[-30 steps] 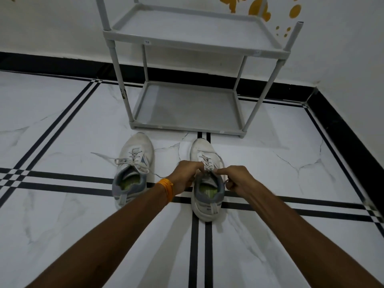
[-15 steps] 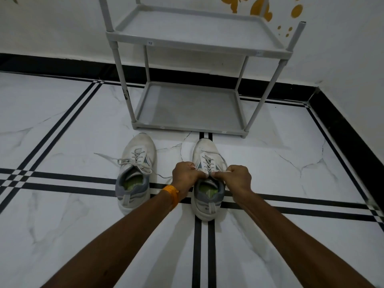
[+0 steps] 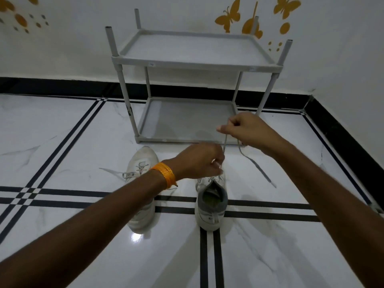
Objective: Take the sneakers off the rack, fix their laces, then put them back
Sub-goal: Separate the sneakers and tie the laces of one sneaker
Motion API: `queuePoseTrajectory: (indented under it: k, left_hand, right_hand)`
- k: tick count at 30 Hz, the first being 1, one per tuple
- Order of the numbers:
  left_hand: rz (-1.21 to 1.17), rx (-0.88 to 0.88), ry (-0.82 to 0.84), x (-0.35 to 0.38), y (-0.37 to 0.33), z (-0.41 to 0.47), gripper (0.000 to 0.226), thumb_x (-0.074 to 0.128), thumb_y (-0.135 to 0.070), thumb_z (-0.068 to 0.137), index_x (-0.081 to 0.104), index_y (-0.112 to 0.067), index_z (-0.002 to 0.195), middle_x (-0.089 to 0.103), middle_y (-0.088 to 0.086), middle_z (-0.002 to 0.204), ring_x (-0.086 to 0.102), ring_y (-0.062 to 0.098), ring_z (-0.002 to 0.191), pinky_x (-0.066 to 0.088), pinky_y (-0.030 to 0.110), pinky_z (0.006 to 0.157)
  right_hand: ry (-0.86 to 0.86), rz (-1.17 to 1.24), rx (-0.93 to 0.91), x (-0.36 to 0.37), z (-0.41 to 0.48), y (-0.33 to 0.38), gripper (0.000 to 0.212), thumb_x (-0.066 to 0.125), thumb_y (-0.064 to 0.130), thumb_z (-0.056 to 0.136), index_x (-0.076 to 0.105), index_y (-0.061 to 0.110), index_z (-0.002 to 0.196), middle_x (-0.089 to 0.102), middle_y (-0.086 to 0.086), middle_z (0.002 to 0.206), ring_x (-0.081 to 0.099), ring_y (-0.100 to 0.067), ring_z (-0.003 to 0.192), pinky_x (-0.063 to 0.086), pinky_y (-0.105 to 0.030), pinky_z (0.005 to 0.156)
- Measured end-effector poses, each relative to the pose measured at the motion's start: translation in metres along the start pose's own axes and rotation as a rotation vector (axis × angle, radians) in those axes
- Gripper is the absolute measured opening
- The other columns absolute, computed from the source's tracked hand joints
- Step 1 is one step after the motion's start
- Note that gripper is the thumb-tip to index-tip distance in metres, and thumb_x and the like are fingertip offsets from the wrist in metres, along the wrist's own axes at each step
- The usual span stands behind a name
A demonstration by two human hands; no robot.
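Two white sneakers with grey collars stand on the floor in front of the grey two-shelf rack [image 3: 195, 63]. The right sneaker [image 3: 212, 206] has its lace [image 3: 254, 165] pulled up and out. My left hand [image 3: 197, 161], with an orange band at the wrist, pinches the lace just above the sneaker's tongue. My right hand [image 3: 247, 129] is raised higher and to the right, fingers closed on the same lace, whose free end trails down to the floor. The left sneaker [image 3: 142, 161] is partly hidden behind my left forearm, its laces lying loose to the left.
Both rack shelves hold nothing. The rack stands against a white wall with orange butterfly stickers [image 3: 228, 17]. A black skirting [image 3: 332, 129] runs along the wall and turns at the right corner. The floor is glossy white tile with black stripes [image 3: 209, 256].
Both hands have lifted from the right sneaker's tongue. My right hand rose up and to the right, drawing the lace out long; my left hand rose a little. The view tilted upward.
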State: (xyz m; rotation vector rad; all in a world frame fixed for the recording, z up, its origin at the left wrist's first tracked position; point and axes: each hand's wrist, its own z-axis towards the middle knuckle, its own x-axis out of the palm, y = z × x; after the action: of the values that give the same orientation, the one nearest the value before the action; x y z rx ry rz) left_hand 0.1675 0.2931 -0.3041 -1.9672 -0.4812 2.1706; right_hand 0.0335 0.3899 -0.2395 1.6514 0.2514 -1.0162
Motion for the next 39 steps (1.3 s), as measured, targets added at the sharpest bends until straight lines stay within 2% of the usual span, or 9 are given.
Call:
queuePoseTrajectory:
  k: [7, 13, 18, 20, 22, 25, 27, 30, 39]
  left_hand:
    - [0.343, 0.104, -0.449, -0.036, -0.002, 0.017, 0.02, 0.074, -0.03, 0.078, 0.064, -0.014, 0.071, 0.062, 0.003, 0.065, 0.053, 0.019, 0.056, 0.042, 0.027, 0.055]
    - [0.486, 0.395, -0.192, -0.027, -0.002, 0.02, 0.024, 0.065, -0.03, 0.089, 0.065, -0.01, 0.103, 0.063, 0.012, 0.119, 0.069, 0.026, 0.077, 0.058, 0.037, 0.062]
    - [0.628, 0.135, -0.144, -0.046, 0.003, 0.027, 0.028, 0.048, -0.033, 0.098, 0.062, -0.009, 0.098, 0.067, 0.012, 0.096, 0.065, 0.031, 0.082, 0.039, 0.033, 0.061]
    - [0.404, -0.049, -0.138, -0.05, 0.008, 0.031, 0.031, 0.054, -0.039, 0.094, 0.062, -0.011, 0.084, 0.065, 0.009, 0.081, 0.063, 0.028, 0.077, 0.037, 0.031, 0.062]
    - [-0.059, -0.215, -0.125, -0.049, 0.012, 0.032, 0.036, 0.06, -0.037, 0.091, 0.055, -0.011, 0.067, 0.052, 0.003, 0.063, 0.052, 0.019, 0.058, 0.034, 0.028, 0.057]
    - [-0.601, -0.346, -0.141, -0.044, 0.011, 0.027, 0.035, 0.061, -0.032, 0.091, 0.051, -0.007, 0.069, 0.038, 0.005, 0.059, 0.034, 0.012, 0.048, 0.029, 0.023, 0.048]
    - [-0.726, -0.36, -0.129, -0.043, 0.01, 0.022, 0.03, 0.058, -0.029, 0.094, 0.056, -0.006, 0.074, 0.037, 0.004, 0.057, 0.032, 0.009, 0.042, 0.026, 0.018, 0.04]
    - [-0.809, -0.358, -0.106, -0.044, 0.007, 0.022, 0.025, 0.054, -0.023, 0.093, 0.054, -0.009, 0.072, 0.034, 0.004, 0.057, 0.028, 0.01, 0.043, 0.021, 0.022, 0.042]
    - [-1.346, -0.454, -0.041, -0.046, 0.024, 0.016, 0.01, 0.043, -0.009, 0.07, 0.044, -0.017, 0.076, 0.023, 0.0, 0.064, 0.015, 0.011, 0.051, 0.009, 0.024, 0.048]
  right_hand:
    - [-0.061, -0.188, -0.114, -0.009, 0.018, 0.03, 0.034, 0.065, 0.035, 0.088, 0.054, 0.012, 0.067, 0.051, -0.007, 0.065, 0.045, -0.015, 0.058, 0.038, -0.028, 0.058]
    - [-0.096, -0.209, -0.115, -0.01, 0.019, 0.031, 0.036, 0.064, 0.034, 0.09, 0.049, 0.016, 0.062, 0.05, 0.002, 0.058, 0.046, -0.009, 0.051, 0.037, -0.023, 0.055]
    - [-0.014, -0.209, -0.265, -0.014, 0.016, 0.037, 0.027, 0.063, 0.035, 0.09, 0.058, 0.015, 0.073, 0.056, 0.003, 0.068, 0.05, -0.011, 0.059, 0.044, -0.029, 0.059]
    - [-0.046, -0.003, -0.261, -0.018, 0.013, 0.031, 0.009, 0.062, 0.023, 0.091, 0.065, 0.014, 0.094, 0.063, 0.004, 0.09, 0.057, -0.01, 0.067, 0.05, -0.025, 0.056]
    - [-0.131, 0.159, -0.168, -0.018, 0.01, 0.016, 0.029, 0.06, 0.007, 0.087, 0.063, 0.017, 0.115, 0.061, 0.003, 0.112, 0.061, -0.01, 0.079, 0.053, -0.023, 0.058]
    - [0.042, 0.189, 0.055, -0.003, 0.001, -0.004, 0.034, 0.065, 0.0, 0.08, 0.064, 0.012, 0.112, 0.061, -0.005, 0.101, 0.059, -0.014, 0.077, 0.047, -0.024, 0.059]
    - [0.178, 0.207, 0.077, 0.014, -0.005, -0.01, 0.02, 0.071, 0.008, 0.08, 0.068, 0.005, 0.1, 0.062, -0.009, 0.086, 0.055, -0.014, 0.072, 0.044, -0.025, 0.059]
    - [0.036, 0.213, -0.002, 0.027, -0.004, -0.01, 0.012, 0.072, 0.016, 0.082, 0.07, 0.004, 0.086, 0.058, -0.004, 0.067, 0.049, -0.01, 0.057, 0.04, -0.025, 0.054]
    - [0.097, 0.638, 0.067, 0.0, -0.001, 0.027, 0.028, 0.056, 0.018, 0.094, 0.047, 0.018, 0.067, 0.042, 0.004, 0.055, 0.044, -0.011, 0.048, 0.033, -0.02, 0.042]
